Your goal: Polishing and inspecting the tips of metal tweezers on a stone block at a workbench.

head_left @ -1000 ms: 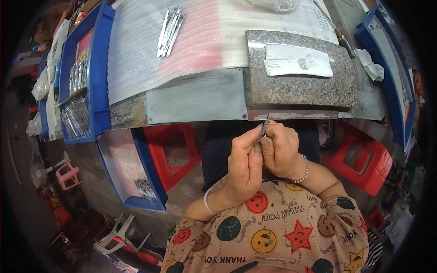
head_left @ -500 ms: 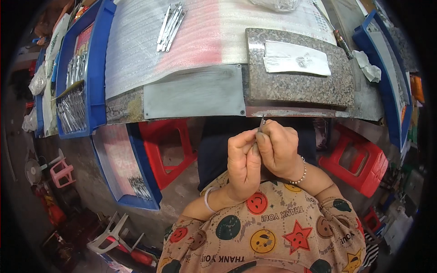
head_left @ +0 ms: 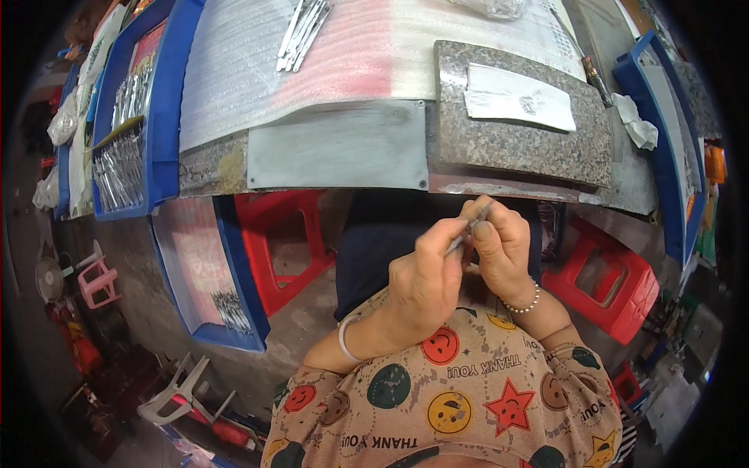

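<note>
From where I stand, both forearms reach up from the person's lap toward the worktop (head_left: 211,169), elbows bent and wrists lifted, so the two hands meet in the air just short of its near edge. The left hand (head_left: 427,281), below a white wristband (head_left: 343,340), is turned palm inward with its fingers curled, pinching the lower part of a slim grey metal piece (head_left: 459,244). The right hand (head_left: 503,243), with a beaded bracelet (head_left: 527,301) at the wrist, is closed on the upper part, thumb laid along it. A blue tray (head_left: 165,160) on the left of the worktop holds many slim metal pieces in two groups, with an olive strip lying between them. A lower blue tray (head_left: 248,300), beneath the worktop's edge, has a pink and white lining and a small bunch of metal pieces at its near end. Another blue tray (head_left: 672,187) stands at the right; I can't make out its contents clearly. The held piece is in front of the person, between the two hands and over the lap. Its long axis slants, one end pointing away and to the right, the other back toward the left palm; the fingers partly cover both ends.
</note>
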Action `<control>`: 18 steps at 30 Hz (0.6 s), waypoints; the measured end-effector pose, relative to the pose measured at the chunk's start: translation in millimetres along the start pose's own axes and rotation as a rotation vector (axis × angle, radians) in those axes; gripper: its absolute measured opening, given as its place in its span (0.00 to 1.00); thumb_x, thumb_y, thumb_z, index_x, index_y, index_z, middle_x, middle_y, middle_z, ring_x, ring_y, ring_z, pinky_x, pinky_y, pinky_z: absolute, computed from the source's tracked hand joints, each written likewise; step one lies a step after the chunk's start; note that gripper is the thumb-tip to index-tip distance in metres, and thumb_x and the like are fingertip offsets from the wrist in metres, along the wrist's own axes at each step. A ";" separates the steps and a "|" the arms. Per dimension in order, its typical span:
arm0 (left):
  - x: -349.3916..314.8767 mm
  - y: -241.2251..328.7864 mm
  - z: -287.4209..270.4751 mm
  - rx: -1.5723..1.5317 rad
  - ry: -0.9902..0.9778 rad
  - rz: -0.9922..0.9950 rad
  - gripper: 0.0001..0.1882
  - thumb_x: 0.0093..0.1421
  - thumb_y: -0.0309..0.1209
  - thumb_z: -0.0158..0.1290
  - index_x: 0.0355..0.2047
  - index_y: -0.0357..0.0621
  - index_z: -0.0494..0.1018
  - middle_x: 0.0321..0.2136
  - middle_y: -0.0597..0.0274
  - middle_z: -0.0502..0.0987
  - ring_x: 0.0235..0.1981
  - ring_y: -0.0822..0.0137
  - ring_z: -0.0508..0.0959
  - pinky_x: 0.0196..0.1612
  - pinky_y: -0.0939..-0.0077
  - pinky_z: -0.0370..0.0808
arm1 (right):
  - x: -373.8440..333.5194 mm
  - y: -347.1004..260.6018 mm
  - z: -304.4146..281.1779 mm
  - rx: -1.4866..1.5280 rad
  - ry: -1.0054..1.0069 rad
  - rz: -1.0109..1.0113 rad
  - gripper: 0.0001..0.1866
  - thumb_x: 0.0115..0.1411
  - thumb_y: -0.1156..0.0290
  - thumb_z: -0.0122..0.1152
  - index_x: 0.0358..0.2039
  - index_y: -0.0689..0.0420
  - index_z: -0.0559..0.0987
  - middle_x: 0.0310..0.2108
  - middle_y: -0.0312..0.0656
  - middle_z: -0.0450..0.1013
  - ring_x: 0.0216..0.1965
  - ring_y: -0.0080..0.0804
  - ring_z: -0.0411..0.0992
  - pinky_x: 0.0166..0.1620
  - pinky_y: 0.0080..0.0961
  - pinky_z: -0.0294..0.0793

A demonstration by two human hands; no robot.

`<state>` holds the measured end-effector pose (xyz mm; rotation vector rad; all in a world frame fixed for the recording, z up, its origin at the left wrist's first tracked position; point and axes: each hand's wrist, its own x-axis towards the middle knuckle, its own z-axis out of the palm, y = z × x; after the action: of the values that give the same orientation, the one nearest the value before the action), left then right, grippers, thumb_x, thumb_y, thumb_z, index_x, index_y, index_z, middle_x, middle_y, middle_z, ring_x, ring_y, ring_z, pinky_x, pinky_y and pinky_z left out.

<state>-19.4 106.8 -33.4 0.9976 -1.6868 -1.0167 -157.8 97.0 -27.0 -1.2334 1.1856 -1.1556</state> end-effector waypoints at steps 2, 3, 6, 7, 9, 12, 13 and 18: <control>1.2 -2.6 -2.6 0.141 -0.019 0.128 0.29 0.53 0.15 0.52 0.56 0.30 0.57 0.37 0.46 0.78 0.26 0.59 0.81 0.26 0.72 0.78 | -3.3 -2.1 2.5 0.254 0.015 0.188 0.12 0.66 0.69 0.48 0.28 0.61 0.73 0.21 0.31 0.70 0.18 0.12 0.66 0.20 0.11 0.64; 1.7 -0.7 -3.4 0.140 -0.017 0.121 0.29 0.53 0.15 0.52 0.56 0.30 0.57 0.37 0.46 0.78 0.26 0.59 0.81 0.26 0.72 0.78 | -3.7 -2.1 2.0 0.285 0.029 0.202 0.13 0.66 0.68 0.48 0.28 0.61 0.73 0.21 0.32 0.70 0.18 0.12 0.65 0.20 0.11 0.64; 3.5 5.5 -8.5 0.123 -0.027 0.127 0.31 0.52 0.14 0.53 0.57 0.30 0.57 0.36 0.46 0.78 0.26 0.60 0.81 0.27 0.73 0.78 | -1.9 -2.5 -0.5 0.337 0.057 0.238 0.15 0.67 0.64 0.46 0.28 0.62 0.73 0.21 0.34 0.69 0.17 0.14 0.65 0.19 0.11 0.63; 4.2 6.9 -10.8 0.125 -0.062 0.126 0.32 0.53 0.13 0.52 0.58 0.28 0.53 0.30 0.50 0.77 0.25 0.63 0.79 0.27 0.75 0.76 | -1.2 -1.9 -1.1 0.368 0.060 0.257 0.16 0.67 0.63 0.46 0.28 0.62 0.73 0.21 0.34 0.68 0.16 0.14 0.65 0.20 0.11 0.63; 3.3 8.3 -14.8 0.125 -0.099 0.123 0.33 0.55 0.13 0.50 0.59 0.27 0.48 0.25 0.54 0.76 0.23 0.66 0.78 0.27 0.77 0.74 | 0.6 -0.6 -0.6 0.370 0.076 0.276 0.18 0.68 0.61 0.45 0.27 0.62 0.72 0.19 0.35 0.67 0.15 0.16 0.64 0.19 0.11 0.62; 0.1 9.6 -19.1 0.141 -0.119 0.062 0.35 0.54 0.13 0.50 0.59 0.27 0.47 0.24 0.54 0.76 0.21 0.68 0.77 0.24 0.79 0.72 | 0.2 1.7 -1.8 0.417 0.038 0.299 0.19 0.68 0.60 0.44 0.28 0.62 0.72 0.17 0.35 0.67 0.14 0.17 0.64 0.18 0.12 0.61; 0.0 9.4 -19.8 0.155 -0.122 0.063 0.35 0.54 0.13 0.51 0.59 0.28 0.47 0.24 0.55 0.76 0.21 0.68 0.77 0.23 0.79 0.72 | 0.5 0.4 -0.6 0.434 0.043 0.304 0.19 0.68 0.60 0.44 0.28 0.62 0.72 0.16 0.36 0.66 0.14 0.17 0.63 0.18 0.12 0.60; 0.2 8.2 -20.8 0.149 -0.119 0.062 0.35 0.55 0.14 0.51 0.60 0.28 0.47 0.24 0.56 0.76 0.21 0.69 0.76 0.23 0.80 0.71 | 1.1 1.3 1.2 0.435 0.046 0.313 0.19 0.68 0.60 0.44 0.29 0.62 0.72 0.16 0.36 0.66 0.14 0.18 0.63 0.18 0.12 0.60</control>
<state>-1.3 105.3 -20.4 0.9897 -1.9021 -0.9366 -156.6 95.9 -28.3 -0.6707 1.0443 -1.1313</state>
